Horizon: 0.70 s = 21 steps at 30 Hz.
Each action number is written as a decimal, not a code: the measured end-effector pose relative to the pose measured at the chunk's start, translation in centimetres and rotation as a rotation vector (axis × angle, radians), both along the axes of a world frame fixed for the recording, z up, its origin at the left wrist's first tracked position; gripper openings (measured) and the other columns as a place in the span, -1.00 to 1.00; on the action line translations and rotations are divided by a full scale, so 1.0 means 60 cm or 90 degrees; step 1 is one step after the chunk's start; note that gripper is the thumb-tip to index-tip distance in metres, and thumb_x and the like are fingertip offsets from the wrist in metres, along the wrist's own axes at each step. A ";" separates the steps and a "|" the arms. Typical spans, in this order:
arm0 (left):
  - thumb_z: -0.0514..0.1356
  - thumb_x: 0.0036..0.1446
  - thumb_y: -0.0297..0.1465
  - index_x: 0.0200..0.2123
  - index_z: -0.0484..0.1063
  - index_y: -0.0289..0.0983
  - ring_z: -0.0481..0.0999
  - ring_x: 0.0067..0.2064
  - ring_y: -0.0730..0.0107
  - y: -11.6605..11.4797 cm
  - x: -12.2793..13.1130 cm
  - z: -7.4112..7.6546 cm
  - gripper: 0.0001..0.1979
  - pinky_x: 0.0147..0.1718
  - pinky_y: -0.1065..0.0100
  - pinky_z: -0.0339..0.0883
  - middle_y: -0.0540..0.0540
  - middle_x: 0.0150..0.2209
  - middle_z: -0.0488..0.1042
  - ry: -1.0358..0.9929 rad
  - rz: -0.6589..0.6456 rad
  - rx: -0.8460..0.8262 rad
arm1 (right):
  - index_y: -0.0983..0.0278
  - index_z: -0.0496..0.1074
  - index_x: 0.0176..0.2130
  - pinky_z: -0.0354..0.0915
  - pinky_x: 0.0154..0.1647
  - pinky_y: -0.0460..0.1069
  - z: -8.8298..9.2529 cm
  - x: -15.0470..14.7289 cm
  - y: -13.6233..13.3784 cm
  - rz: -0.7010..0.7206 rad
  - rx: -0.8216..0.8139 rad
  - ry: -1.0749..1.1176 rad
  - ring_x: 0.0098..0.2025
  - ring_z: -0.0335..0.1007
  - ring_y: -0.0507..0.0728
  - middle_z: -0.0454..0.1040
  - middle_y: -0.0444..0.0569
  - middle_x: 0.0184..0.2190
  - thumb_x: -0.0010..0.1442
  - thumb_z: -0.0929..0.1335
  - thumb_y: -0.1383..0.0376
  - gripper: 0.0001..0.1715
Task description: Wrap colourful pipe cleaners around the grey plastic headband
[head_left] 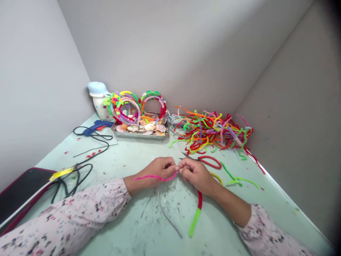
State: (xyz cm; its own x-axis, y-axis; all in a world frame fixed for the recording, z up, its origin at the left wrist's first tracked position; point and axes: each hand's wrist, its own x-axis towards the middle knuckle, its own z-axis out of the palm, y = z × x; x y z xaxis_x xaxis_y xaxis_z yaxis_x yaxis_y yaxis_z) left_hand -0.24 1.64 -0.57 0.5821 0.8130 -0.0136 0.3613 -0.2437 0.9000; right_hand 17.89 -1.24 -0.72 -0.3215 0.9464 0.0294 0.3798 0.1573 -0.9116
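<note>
A bright pink pipe cleaner [154, 177] runs from the fingertips back across my left wrist. My left hand [161, 170] is closed, its thumb and fingers pinched on the pink strand. Right against it, my right hand [195, 173] is closed too, pinching the same end. Below the left hand hangs a bare grey band end [169, 217]. From under the right hand comes a band end wrapped in red and green pipe cleaner [197, 215]. The hands hide whether these two ends join. Red-handled scissors [211, 161] lie just behind the right hand.
A metal tray [138, 135] of shells carries several wrapped headbands [128, 110]. To its right is a heap of coloured pipe cleaners [213, 131]. A blue glue gun [97, 126], black cable, white bottle [99, 103] and dark tablet-like device [23, 192] are at left. Walls enclose the table.
</note>
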 end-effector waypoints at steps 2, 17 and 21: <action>0.04 0.10 -0.21 -0.50 0.25 -0.31 0.07 -0.55 0.58 0.000 -0.001 0.003 -0.71 -0.60 0.52 -0.06 0.10 -0.61 0.13 -0.019 -0.011 -0.038 | 0.28 0.32 -0.39 0.05 -0.58 -0.16 -0.001 0.001 0.001 0.004 -0.010 0.009 -0.64 0.07 -0.07 0.29 -0.24 -0.68 0.11 0.25 0.36 -0.93; 0.02 0.09 -0.37 -0.44 0.30 -0.31 0.17 -0.49 0.54 -0.006 -0.004 0.014 -0.85 -0.52 0.51 0.04 0.08 -0.55 0.22 0.081 -0.027 0.084 | 0.28 0.32 -0.39 0.05 -0.60 -0.17 -0.001 0.001 0.004 0.003 -0.026 0.010 -0.65 0.06 -0.08 0.31 -0.24 -0.68 0.09 0.25 0.36 -0.93; 0.02 0.09 -0.39 -0.44 0.30 -0.30 0.18 -0.50 0.53 -0.011 -0.002 0.021 -0.86 -0.52 0.50 0.05 0.08 -0.56 0.23 0.111 -0.017 0.116 | 0.27 0.33 -0.38 0.04 -0.60 -0.17 0.001 0.002 0.004 0.011 -0.030 0.004 -0.65 0.06 -0.08 0.31 -0.23 -0.67 0.08 0.24 0.37 -0.92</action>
State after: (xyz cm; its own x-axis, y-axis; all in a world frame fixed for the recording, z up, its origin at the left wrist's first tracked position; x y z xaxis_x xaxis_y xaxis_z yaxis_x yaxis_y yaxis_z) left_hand -0.37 0.97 0.68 0.6051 0.7955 0.0304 0.4979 -0.4080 0.7652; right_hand 18.02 -0.99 -0.64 -0.3382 0.9410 -0.0122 0.3709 0.1214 -0.9207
